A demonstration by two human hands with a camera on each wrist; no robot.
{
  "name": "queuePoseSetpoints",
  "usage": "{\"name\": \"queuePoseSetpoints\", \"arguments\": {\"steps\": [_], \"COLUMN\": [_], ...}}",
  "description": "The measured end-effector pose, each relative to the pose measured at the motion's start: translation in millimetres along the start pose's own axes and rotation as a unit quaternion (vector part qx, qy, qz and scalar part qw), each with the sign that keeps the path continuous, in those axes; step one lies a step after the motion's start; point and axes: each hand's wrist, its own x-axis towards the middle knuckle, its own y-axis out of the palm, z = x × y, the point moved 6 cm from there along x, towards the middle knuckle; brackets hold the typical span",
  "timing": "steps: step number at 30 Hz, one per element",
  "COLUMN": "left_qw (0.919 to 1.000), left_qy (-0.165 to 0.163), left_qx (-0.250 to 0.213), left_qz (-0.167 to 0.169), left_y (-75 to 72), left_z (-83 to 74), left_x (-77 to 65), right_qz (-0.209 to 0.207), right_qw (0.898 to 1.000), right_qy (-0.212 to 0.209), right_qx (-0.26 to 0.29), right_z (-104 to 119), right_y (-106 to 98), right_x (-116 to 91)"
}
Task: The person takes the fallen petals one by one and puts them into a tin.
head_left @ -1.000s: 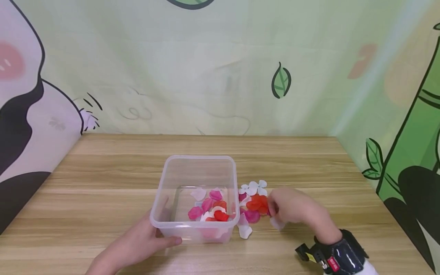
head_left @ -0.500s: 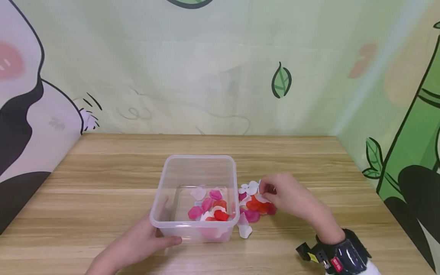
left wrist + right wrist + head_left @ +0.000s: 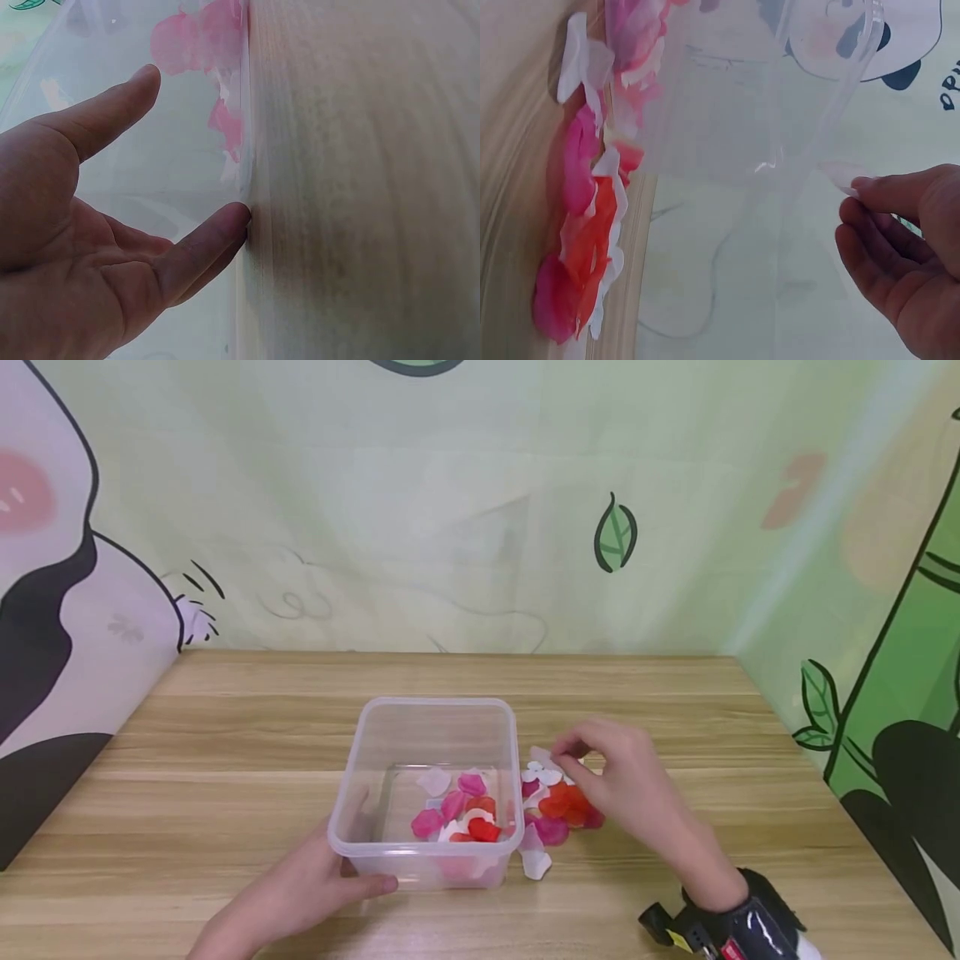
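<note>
A clear plastic box (image 3: pixel 420 853) stands on the table with pink, red and white petals (image 3: pixel 471 814) inside. My left hand (image 3: pixel 318 881) holds the box by its near left corner, thumb along the front wall and fingers on the left wall. In the left wrist view, the fingers (image 3: pixel 202 247) reach the wall low by the table. My right hand (image 3: pixel 626 777) pinches a thin pale petal (image 3: pixel 844 180) between thumb and fingertips, raised beside the box. Below it, a pile of red, magenta and white petals (image 3: pixel 562 803) lies against the box's right side.
The wooden table (image 3: pixel 262 710) runs back to a cloth backdrop (image 3: pixel 337 527) printed with leaves and a panda. One white petal (image 3: pixel 536 862) lies at the near edge of the pile. A camera strap (image 3: pixel 738 918) sits on my right wrist.
My right hand has lifted a pale petal from the near right of the pile and carried it away from me and leftward, toward the box's right rim. Left hand and box stay still.
</note>
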Motion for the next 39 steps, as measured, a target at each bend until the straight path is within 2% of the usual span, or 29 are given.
{"name": "queuePoseSetpoints", "arguments": {"steps": [4, 8, 11, 21, 29, 35, 39], "left_qw": [1.0000, 1.0000, 0.9998, 0.9997, 0.9997, 0.9995, 0.9994], "left_qy": [-0.002, 0.006, 0.015, 0.020, 0.021, 0.026, 0.027], "left_qx": [-0.002, -0.006, -0.013, -0.014, -0.013, -0.017, -0.019], "left_qz": [0.000, 0.001, 0.006, 0.008, 0.007, 0.009, 0.008], "left_y": [0.0, 0.6, 1.0, 1.2, 1.4, 1.3, 1.5], "left_z": [-0.5, -1.4, -1.7, -0.2, 0.6, 0.7, 0.1], "left_x": [0.1, -0.1, 0.2, -0.2, -2.6, -2.1, -1.6], "right_qz": [-0.034, -0.050, -0.054, -0.003, -0.012, -0.030, -0.029], "right_qw": [0.998, 0.995, 0.994, 0.987, 0.984, 0.990, 0.997], "right_qy": [-0.039, -0.075, -0.086, -0.103, -0.139, -0.110, -0.063], "right_qx": [0.020, 0.035, 0.049, 0.123, 0.111, 0.077, 0.030], "right_z": [13.3, 26.2, 32.7, 48.7, 55.4, 46.7, 27.3], "right_y": [-1.0, -0.9, -0.2, 14.1, 19.4, 11.2, 5.7], "right_x": [-0.6, -1.7, -2.6, -4.9, -5.4, -3.5, -0.6]}}
